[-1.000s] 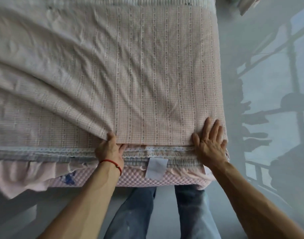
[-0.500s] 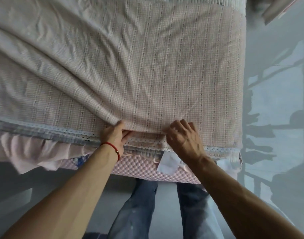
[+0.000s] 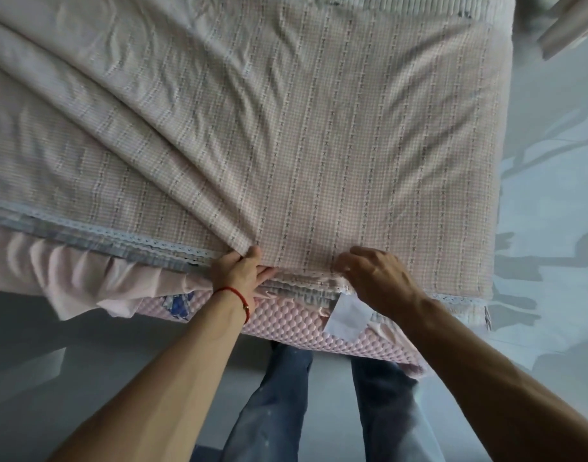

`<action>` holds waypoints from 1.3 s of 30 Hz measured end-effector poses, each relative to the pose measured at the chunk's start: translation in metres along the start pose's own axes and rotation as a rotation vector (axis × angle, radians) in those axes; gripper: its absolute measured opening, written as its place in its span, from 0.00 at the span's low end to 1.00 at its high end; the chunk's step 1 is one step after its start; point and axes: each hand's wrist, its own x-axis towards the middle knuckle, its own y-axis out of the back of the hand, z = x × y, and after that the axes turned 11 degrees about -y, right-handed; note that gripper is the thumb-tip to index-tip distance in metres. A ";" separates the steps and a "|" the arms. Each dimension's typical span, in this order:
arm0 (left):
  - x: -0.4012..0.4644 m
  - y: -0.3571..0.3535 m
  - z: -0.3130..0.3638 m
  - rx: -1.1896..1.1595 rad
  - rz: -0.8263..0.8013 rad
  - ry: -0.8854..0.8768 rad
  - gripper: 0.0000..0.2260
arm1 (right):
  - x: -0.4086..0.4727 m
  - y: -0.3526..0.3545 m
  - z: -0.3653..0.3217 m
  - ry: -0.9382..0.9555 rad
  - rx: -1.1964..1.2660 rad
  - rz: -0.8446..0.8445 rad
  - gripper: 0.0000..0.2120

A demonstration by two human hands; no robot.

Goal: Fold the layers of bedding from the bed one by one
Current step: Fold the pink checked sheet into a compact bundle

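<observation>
Spread across the upper and middle frame, the pink checked sheet (image 3: pixel 319 145) looks light, soft and limp, best gathered along its near hem at lower centre, where the left hand (image 3: pixel 239 273) and right hand (image 3: pixel 374 278) both pinch it

top sheet (image 3: pixel 319 145) – woven cloth, matt, creased | mattress pad (image 3: pixel 286 323) – bumpy quilted | floor (image 3: pixel 552 195) – glossy

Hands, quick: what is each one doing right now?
Left hand: grips the near edge of the checked top sheet.
Right hand: fingers curled, pinching the same edge.
</observation>
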 end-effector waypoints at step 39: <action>-0.016 -0.061 -0.068 0.117 0.142 -0.210 0.03 | -0.153 0.008 0.143 -0.705 -0.087 0.245 0.14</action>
